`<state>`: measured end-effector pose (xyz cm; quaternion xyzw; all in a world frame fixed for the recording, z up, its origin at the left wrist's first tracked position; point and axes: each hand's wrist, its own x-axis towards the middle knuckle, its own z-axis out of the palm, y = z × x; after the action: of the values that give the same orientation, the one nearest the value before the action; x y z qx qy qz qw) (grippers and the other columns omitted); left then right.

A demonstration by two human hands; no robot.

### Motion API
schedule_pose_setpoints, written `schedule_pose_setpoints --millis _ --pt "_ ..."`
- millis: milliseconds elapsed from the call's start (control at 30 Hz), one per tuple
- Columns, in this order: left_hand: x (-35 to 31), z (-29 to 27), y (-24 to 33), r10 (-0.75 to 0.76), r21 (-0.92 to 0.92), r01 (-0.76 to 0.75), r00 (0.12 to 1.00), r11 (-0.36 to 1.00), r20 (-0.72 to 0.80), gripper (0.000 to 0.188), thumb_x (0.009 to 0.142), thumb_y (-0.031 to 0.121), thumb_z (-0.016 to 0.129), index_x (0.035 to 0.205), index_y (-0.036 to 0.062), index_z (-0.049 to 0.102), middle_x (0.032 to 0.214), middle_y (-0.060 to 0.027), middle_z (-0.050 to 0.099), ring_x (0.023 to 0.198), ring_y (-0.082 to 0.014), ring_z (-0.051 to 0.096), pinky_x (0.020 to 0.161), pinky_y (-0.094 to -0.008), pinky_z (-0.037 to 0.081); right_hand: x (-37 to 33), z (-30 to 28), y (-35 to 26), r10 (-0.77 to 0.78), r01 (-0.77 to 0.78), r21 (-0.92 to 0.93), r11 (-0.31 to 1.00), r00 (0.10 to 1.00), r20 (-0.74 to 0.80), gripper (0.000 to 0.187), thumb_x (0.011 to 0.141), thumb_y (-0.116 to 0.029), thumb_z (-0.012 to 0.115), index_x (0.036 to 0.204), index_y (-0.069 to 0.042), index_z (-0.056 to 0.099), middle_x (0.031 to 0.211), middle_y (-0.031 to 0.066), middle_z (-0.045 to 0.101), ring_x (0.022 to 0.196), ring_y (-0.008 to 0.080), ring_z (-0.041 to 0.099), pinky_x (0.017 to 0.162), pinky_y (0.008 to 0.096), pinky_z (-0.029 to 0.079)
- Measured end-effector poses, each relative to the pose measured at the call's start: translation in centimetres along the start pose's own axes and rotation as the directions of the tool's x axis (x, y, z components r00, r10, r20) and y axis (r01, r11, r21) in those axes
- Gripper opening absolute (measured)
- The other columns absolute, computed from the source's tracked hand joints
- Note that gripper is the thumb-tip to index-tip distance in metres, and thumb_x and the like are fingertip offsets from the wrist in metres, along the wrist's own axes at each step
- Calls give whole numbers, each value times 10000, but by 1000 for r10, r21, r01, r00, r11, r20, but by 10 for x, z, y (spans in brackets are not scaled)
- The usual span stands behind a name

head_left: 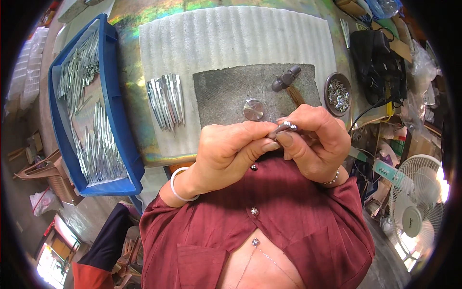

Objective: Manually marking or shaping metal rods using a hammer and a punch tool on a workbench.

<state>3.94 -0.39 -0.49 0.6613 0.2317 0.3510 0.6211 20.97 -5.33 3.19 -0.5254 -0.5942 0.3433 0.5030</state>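
Close to my chest, both hands meet over a small slender metal piece with a shiny, bumpy end. My left hand pinches one part of it between thumb and fingertips. The thumb and curled fingers of my right hand close on the other part; most of the piece is hidden by the fingers. Just beyond the hands, a round metal disc lies on a dark mat. A hammer rests there too, its wooden handle running toward my right hand. Several slim metal pieces lie side by side left of the mat.
White foam sheet covers much of the table. A blue tray at the left holds many slender metal pieces. A dark bowl of small metal parts stands right of the mat, near a black bag. A fan stands lower right.
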Motion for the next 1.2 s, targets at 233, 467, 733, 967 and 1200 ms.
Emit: schedule_pose_setpoints --millis 233,467,733,967,1200 --pt "0 1 1 49 108 -49 999 993 -1 166 839 60 654 996 12 633 783 -120 661 652 -193 667 545 -278 504 -1 0 2 -24 25 -51 998 1000 20 158 780 -19 709 893 17 605 693 90 608 568 121 580 497 238 447" --pt "1 -4 5 -160 76 152 982 985 102 84 869 71 620 872 -13 610 640 -97 621 536 -151 627 484 -261 480 4 0 13 469 -520 387 762 854 224 99 877 -74 621 834 -7 563 642 12 588 448 13 456 386 156 318" --pt "20 -9 11 -574 -338 655 756 676 317 187 904 169 605 874 -16 599 663 -52 636 528 -98 624 452 -178 484 8 1 32 599 -630 557 542 754 270 148 866 -132 627 760 -52 560 589 -11 530 385 12 385 332 159 266" --pt "22 -9 15 -583 -343 694 719 633 378 211 919 204 583 885 -4 589 679 -64 642 531 -112 634 448 -180 491 0 1 29 606 -604 599 526 760 235 147 872 -148 616 771 -54 563 615 -11 523 394 11 381 330 156 266" --pt "24 -9 10 -581 -352 718 695 601 424 215 921 215 579 879 4 579 687 -76 645 533 -121 640 441 -185 496 -4 2 31 634 -602 620 503 745 208 138 874 -145 610 784 -49 569 617 -13 515 396 8 374 331 151 272"
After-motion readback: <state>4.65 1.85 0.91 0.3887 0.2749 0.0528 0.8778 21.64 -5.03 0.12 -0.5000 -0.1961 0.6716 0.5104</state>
